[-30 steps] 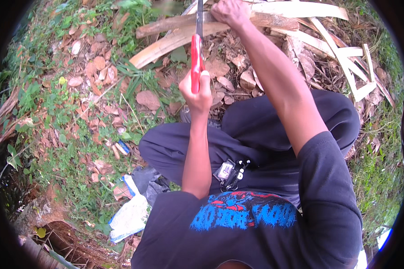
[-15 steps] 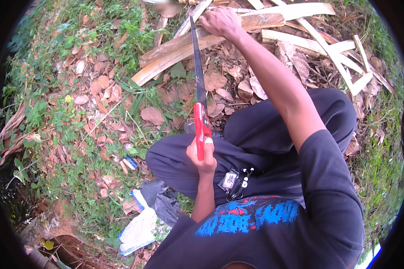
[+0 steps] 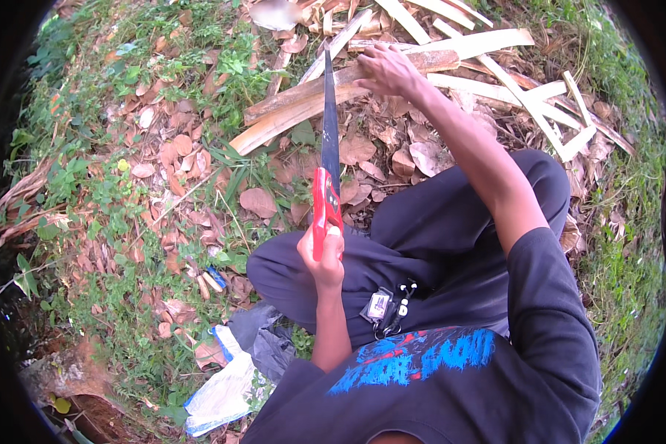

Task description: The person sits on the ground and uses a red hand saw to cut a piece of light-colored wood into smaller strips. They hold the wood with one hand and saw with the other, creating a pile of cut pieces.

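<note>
My left hand (image 3: 324, 250) is wrapped around the red handle of a handsaw (image 3: 330, 140). The dark blade points away from me and lies across a bark-edged length of wood (image 3: 297, 101), with its tip at a paler stick beyond. On the right of the blade, my right hand (image 3: 388, 72) is over the same wood, fingers stretched and slightly apart. Whether its fingertips touch the wood cannot be made out. A second pale strip (image 3: 274, 126) runs along the near side of the bark-edged piece.
Several pale split strips (image 3: 510, 85) lie crisscrossed at the far right. Dry leaves (image 3: 257, 201) and grass cover the ground. To my left are a white plastic bag (image 3: 222, 392), a grey bag (image 3: 263, 333) and a small blue object (image 3: 215, 278). My crossed legs (image 3: 451, 200) are close behind the wood.
My right hand has loosened from the wood, its fingers spreading. The saw stays in my left hand, its blade a little more upright in view. The whole view has shifted slightly.
</note>
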{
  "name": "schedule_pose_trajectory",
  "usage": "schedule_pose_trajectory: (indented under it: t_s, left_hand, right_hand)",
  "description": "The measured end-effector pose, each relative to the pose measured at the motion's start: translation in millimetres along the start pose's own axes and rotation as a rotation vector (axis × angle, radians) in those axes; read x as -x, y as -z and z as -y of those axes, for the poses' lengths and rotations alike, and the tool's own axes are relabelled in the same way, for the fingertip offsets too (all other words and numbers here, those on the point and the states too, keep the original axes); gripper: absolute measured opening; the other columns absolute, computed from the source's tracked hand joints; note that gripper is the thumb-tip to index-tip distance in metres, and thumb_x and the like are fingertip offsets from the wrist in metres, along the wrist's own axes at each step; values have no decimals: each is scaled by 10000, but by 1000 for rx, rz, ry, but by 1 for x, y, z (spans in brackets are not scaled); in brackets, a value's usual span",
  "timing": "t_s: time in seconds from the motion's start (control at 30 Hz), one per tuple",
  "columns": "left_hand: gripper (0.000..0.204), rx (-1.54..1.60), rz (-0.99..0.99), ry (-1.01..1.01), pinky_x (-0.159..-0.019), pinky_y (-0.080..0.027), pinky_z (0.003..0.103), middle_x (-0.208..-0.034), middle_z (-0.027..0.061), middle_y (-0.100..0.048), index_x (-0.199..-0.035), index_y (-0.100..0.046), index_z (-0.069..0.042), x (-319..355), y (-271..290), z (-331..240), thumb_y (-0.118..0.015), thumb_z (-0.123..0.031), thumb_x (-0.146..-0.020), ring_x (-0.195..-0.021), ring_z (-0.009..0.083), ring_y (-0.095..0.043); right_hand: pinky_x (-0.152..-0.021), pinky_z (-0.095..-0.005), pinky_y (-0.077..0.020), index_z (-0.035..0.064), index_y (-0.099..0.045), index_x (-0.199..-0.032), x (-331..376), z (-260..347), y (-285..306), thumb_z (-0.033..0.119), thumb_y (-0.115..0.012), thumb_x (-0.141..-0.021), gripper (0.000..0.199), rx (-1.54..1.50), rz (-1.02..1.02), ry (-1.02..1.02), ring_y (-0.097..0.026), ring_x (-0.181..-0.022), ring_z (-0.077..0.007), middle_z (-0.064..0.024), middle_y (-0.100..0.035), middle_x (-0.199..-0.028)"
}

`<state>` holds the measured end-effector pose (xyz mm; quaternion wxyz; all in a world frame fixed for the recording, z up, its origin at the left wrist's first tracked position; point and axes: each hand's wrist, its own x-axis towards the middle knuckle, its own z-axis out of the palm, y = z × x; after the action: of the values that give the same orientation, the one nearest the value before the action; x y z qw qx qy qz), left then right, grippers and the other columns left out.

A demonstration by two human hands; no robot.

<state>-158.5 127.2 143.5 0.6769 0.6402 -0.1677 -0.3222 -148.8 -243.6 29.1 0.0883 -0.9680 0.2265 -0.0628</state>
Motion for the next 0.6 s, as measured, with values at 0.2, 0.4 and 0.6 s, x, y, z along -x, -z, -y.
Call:
schedule_pose_trajectory:
  t_s: [0.2,0.4,0.6]
  left_hand:
    - [179,-120,155,-36,-495,-354,218,-614,11,-514,-754,-526,-22,-2,-7,-5,-609,-116,-881,-529,63,-466]
    - [225,14,182,34,-529,-391,242,-612,44,-532,-722,-504,-16,-1,-6,13,-647,-141,-843,-541,105,-493]
    - [203,-3,123,-80,-495,-329,249,-555,21,-447,-678,-428,-33,-4,1,28,-580,-82,-803,-496,90,-396]
  right_hand:
    - [-917,-478,-443,40,-669,-1006,-21,6,-37,578,-308,-998,648,-13,-300,-336,-603,-1010,-268,-190,-656,-1020]
    - [-651,-412,-469,116,-653,-652,-37,21,-4,364,-400,-864,414,-159,42,-438,-610,-637,-224,-153,-662,-712]
    - [-554,-371,-466,105,-684,-709,-47,19,-3,362,-352,-875,452,-163,136,-467,-620,-645,-200,-127,-655,-714]
